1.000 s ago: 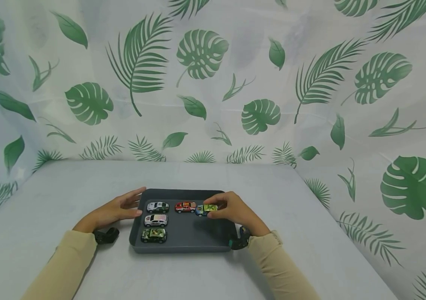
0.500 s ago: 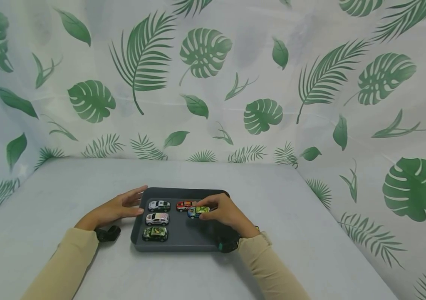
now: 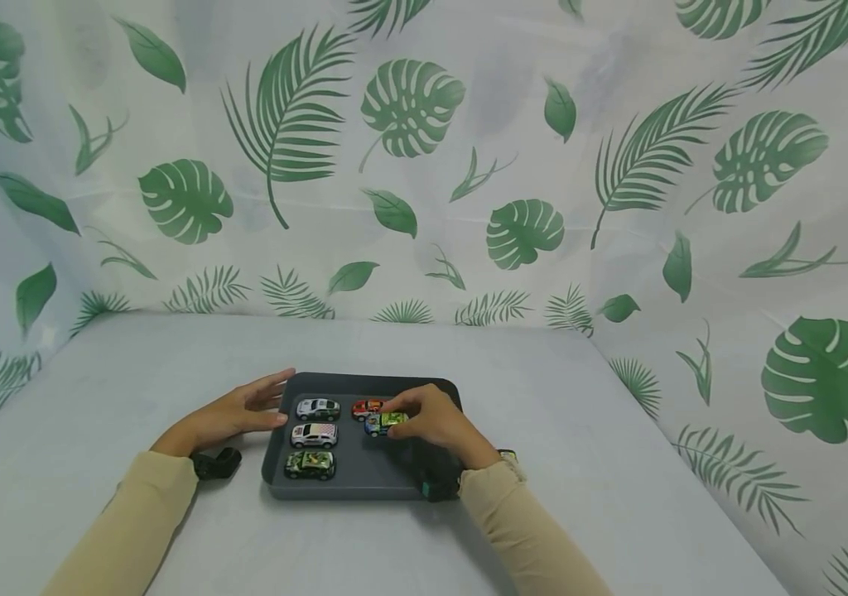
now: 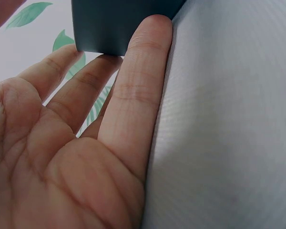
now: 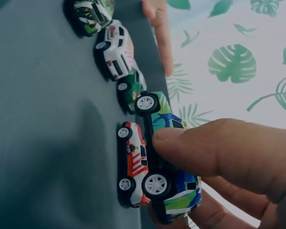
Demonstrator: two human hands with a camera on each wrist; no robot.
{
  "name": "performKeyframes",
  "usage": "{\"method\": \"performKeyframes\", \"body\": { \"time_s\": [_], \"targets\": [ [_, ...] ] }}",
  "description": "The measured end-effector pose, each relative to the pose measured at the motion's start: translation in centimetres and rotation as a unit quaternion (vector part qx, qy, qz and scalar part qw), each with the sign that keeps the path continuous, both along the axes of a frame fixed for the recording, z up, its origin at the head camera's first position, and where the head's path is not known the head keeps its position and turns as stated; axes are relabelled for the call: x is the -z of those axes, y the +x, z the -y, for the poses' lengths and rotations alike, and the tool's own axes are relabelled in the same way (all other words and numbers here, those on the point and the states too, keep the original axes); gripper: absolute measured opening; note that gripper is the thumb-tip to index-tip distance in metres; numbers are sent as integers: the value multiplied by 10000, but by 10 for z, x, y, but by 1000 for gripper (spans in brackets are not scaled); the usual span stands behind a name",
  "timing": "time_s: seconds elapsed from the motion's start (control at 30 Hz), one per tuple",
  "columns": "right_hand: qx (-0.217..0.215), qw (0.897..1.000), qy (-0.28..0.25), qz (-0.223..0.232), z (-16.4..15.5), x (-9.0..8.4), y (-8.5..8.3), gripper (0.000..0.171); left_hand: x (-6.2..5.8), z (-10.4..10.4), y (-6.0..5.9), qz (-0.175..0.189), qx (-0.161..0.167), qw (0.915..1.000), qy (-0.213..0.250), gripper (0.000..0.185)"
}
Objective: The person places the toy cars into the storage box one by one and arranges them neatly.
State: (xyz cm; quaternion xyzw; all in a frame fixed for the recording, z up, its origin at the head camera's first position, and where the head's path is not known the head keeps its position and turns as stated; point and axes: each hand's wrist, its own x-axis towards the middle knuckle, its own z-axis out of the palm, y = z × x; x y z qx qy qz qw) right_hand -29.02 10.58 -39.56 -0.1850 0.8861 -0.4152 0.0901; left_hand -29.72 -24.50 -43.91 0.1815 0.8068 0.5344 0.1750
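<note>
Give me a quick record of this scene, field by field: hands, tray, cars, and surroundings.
right hand: pinches the blue-green toy car, beside the red car
left hand: straight fingers touch the tray's outer left wall
tray: dark grey, on the grey table
other cars: three in a left column, white-green car, white checkered car, camouflage car
backdrop: leaf-print cloth

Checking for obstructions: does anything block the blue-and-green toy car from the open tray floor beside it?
Nothing visible does. The right hand pinches the blue-and-green toy car just in front of the red toy car; the dark grey tray is bare there.
</note>
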Motion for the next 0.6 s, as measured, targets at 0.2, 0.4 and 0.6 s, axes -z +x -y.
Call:
{"method": "performKeyframes", "body": {
  "time_s": [0.2, 0.4, 0.6],
  "targets": [
    [-25, 9997, 234, 36, 8, -1, -3, 27, 0, 1, 0, -34, -7, 10000, 6, 96],
    [-90, 9987, 487, 99, 14, -1, -4, 28, 0, 0, 0, -34, 14, 10000, 36, 95],
    [-125, 9974, 708, 96, 21, -2, -8, 27, -1, 0, -1, -16, 6, 10000, 56, 95]
  ]
}}
